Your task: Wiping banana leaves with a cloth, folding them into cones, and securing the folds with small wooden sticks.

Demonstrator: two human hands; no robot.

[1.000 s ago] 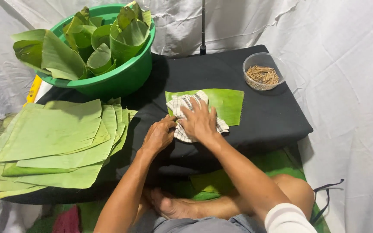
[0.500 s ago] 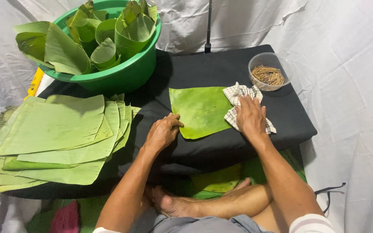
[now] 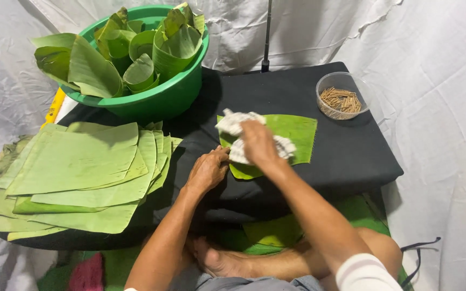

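While your left hand (image 3: 207, 170) is pinning the near-left edge of the banana leaf (image 3: 292, 134) flat on the black bench (image 3: 346, 156), your right hand (image 3: 258, 143) is gripping a white cloth (image 3: 233, 123) on the leaf, whose long axis is running left to right.

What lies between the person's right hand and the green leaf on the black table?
A white cloth lies between them: the right hand presses on the cloth, which rests on the leaf. The left hand touches the leaf's near-left edge directly, with nothing visible in between.
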